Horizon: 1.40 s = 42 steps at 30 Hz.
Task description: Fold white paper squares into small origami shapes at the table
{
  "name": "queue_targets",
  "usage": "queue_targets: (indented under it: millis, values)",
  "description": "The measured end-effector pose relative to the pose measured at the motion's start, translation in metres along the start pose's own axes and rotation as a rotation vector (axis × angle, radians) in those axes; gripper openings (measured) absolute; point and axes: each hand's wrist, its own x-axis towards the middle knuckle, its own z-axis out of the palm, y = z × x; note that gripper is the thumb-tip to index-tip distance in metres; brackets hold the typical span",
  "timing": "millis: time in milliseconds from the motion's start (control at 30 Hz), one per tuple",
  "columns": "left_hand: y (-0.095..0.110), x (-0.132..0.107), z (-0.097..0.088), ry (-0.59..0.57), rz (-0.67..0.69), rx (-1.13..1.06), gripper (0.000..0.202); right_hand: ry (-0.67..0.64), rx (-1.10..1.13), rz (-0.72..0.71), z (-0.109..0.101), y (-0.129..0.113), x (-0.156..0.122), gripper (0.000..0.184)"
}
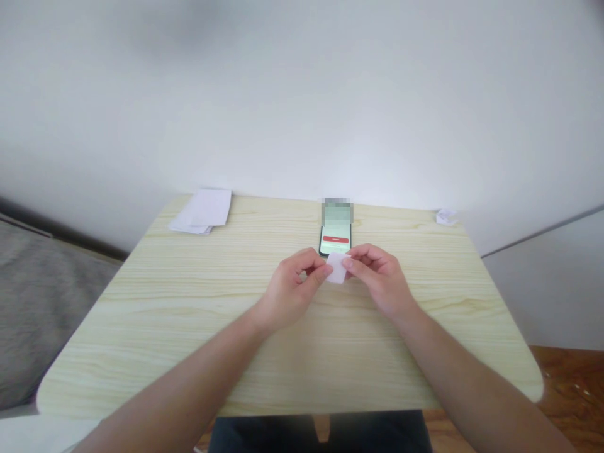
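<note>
Between my two hands is a small white piece of paper [336,269], apparently folded, held up in front of the phone. My left hand [298,283] pinches its left edge between thumb and fingers. On the opposite edge, the thumb and fingers of my right hand [377,274] are closed on the same paper. Just beyond it lies a smartphone [336,233] with a lit screen and a red button; the paper and fingers lie over its near end. The upper part of the screen is pixelated.
A stack of white paper sheets [205,209] lies at the table's back left. At the back right corner is a crumpled white paper [446,217]. The pale wooden table [165,302] meets a white wall [292,113]. Grey fabric [51,302] is on the left.
</note>
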Motion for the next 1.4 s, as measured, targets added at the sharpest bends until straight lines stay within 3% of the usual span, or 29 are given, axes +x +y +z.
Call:
queue_targets:
  millis: [367,533,700,1067,1200,1400]
  values:
    - [0.007,0.001,-0.001,-0.015,0.002,0.010,0.027,-0.009,-0.057,0.026,0.000,-0.001,-0.001,0.018]
    - [0.010,0.001,-0.002,0.019,0.013,0.024,0.029,0.010,-0.101,-0.055,0.002,0.002,-0.002,0.027]
    - [0.006,0.001,-0.001,0.013,0.034,0.015,0.028,0.010,-0.124,-0.090,0.003,0.002,-0.003,0.023]
    - [0.001,0.000,-0.001,0.027,0.048,0.017,0.024,-0.032,-0.033,-0.095,-0.001,0.000,-0.005,0.021]
    - [0.000,0.000,0.000,0.048,0.093,0.071,0.022,-0.016,0.002,-0.133,0.001,0.002,-0.005,0.031]
    - [-0.005,-0.002,0.002,0.101,0.198,0.218,0.020,0.014,-0.130,-0.206,0.002,0.006,-0.006,0.022]
